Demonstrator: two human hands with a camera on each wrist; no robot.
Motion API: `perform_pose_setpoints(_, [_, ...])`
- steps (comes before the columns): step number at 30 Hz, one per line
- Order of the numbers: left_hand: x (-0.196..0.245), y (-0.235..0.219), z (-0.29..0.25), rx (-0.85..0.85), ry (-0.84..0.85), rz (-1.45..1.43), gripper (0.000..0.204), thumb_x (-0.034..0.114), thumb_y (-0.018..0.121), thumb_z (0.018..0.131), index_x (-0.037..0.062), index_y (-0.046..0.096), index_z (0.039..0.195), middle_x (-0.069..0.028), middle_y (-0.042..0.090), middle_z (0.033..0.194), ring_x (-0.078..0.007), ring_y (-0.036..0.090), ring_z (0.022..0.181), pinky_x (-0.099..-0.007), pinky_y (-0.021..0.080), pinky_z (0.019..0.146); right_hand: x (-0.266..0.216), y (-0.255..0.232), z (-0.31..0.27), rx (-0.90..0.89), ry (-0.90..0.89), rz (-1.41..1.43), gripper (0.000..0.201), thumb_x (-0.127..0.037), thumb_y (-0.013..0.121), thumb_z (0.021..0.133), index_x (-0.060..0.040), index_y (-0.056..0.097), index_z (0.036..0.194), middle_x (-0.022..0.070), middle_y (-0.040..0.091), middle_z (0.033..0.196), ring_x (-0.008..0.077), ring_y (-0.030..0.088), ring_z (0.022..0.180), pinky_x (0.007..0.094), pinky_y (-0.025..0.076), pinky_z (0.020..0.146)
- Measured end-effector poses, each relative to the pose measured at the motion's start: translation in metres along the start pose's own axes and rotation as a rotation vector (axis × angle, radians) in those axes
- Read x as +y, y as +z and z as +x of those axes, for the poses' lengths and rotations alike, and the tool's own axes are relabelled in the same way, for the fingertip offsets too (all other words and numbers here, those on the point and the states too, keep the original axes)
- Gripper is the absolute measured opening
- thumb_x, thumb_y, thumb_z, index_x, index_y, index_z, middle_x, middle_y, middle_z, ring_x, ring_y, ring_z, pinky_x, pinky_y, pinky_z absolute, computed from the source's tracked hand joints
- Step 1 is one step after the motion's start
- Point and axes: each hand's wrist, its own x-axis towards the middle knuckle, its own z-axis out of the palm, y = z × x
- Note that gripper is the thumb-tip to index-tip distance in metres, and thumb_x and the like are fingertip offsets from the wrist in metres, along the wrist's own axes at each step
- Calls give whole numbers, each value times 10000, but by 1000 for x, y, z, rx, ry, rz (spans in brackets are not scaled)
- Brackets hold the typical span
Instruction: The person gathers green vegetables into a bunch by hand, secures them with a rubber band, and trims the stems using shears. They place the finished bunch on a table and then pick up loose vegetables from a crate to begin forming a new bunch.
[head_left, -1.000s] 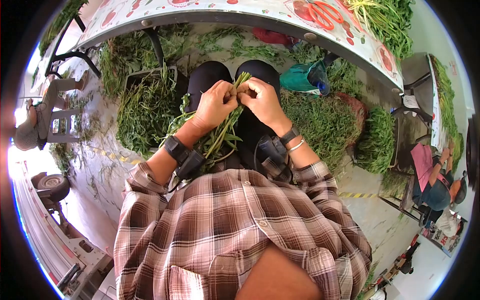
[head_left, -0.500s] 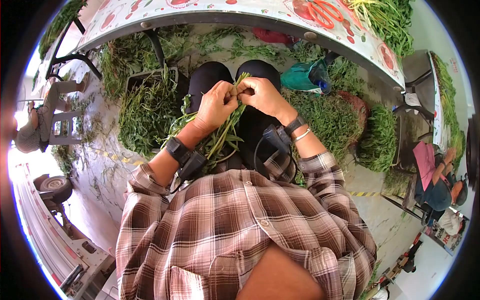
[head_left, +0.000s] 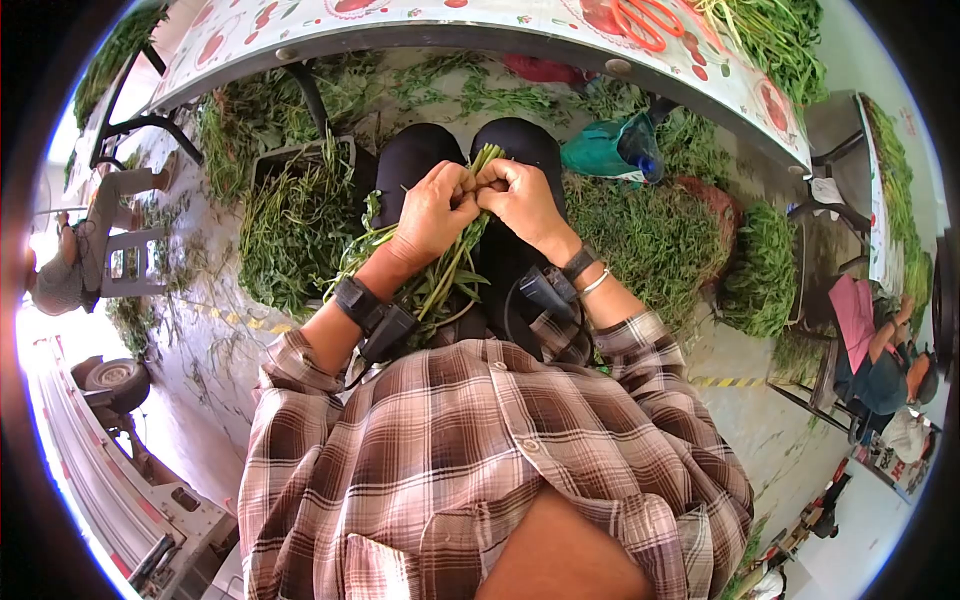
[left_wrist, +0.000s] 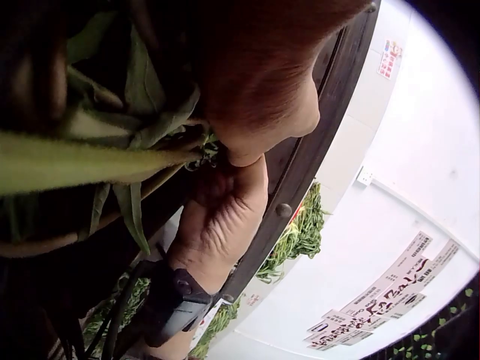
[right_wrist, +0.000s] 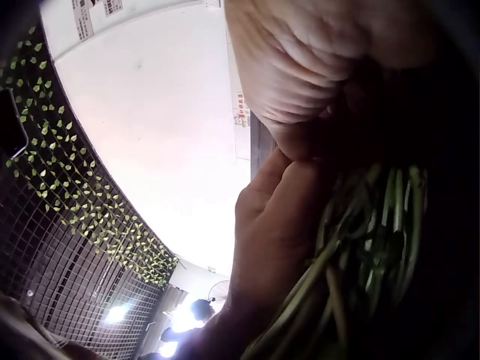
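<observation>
A bundle of leafy green stems (head_left: 450, 280) lies along the person's lap, its cut ends (head_left: 489, 154) poking up between the knees. The left hand (head_left: 432, 212) grips the bundle just below those ends, fingers curled. From the other side the right hand (head_left: 525, 205) pinches at the same spot with thumb and bent forefinger, its knuckles close to the left hand's fingertips. In the right wrist view the stems (right_wrist: 375, 232) hang below the joined hands, and shadow hides the fingertips. A thick hairy stem (left_wrist: 82, 165) crosses the left wrist view.
Ahead stands a table (head_left: 440, 12) with a fruit-print cover, orange scissors (head_left: 645, 22) and greens (head_left: 775, 50) on it. A crate of greens (head_left: 295, 225) sits at the left, a heap (head_left: 645, 240) and a teal bag (head_left: 605, 150) at the right. Another person (head_left: 880, 365) sits far right.
Both hands stay at the top of the bundle. The right wrist tilts outward slightly, then comes back a little. The head view shifts slightly.
</observation>
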Motion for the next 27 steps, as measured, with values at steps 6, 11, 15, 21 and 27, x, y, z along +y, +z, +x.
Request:
perform_pose_setpoints(6, [0, 1, 0, 18, -27, -59, 140, 39, 619, 740, 17, 530, 845, -121, 552, 780, -280, 574, 669, -352, 478, 602, 1, 2, -3, 54, 96, 119, 136, -65, 638, 704, 36, 627, 795, 88, 640, 687, 125, 583, 616, 267, 462, 585])
perform_pose_setpoints(11, [-1, -2, 0, -31, -99, -127, 151, 41, 628, 742, 17, 553, 871, -118, 555, 792, -235, 561, 646, -321, 473, 596, -1, 0, -3, 44, 104, 96, 130, -64, 643, 706, 30, 630, 795, 80, 634, 679, 119, 570, 600, 264, 458, 575])
perform_pose_setpoints(15, [5, -5, -2, -4, 8, -57, 146, 6, 627, 747, 6, 565, 880, -70, 533, 768, -146, 518, 611, -271, 445, 570, -8, -1, -4, 36, 88, 14, 122, -72, 650, 707, 22, 619, 779, 93, 615, 654, 129, 569, 581, 282, 455, 561])
perform_pose_setpoints(21, [8, -7, 1, 12, 196, 107, 185, 13, 645, 724, 13, 560, 889, -116, 533, 774, -284, 574, 650, -339, 474, 577, -6, -1, -3, 50, 48, -70, 120, -75, 654, 701, 18, 602, 755, 127, 607, 649, 182, 579, 561, 306, 456, 553])
perform_pose_setpoints(27, [7, -5, 2, 1, 114, 56, 148, 23, 626, 715, 32, 546, 839, -111, 556, 787, -304, 590, 681, -371, 498, 603, -2, -2, 0, 36, 46, -32, 121, -78, 655, 685, 14, 614, 751, 126, 616, 655, 191, 584, 564, 307, 456, 556])
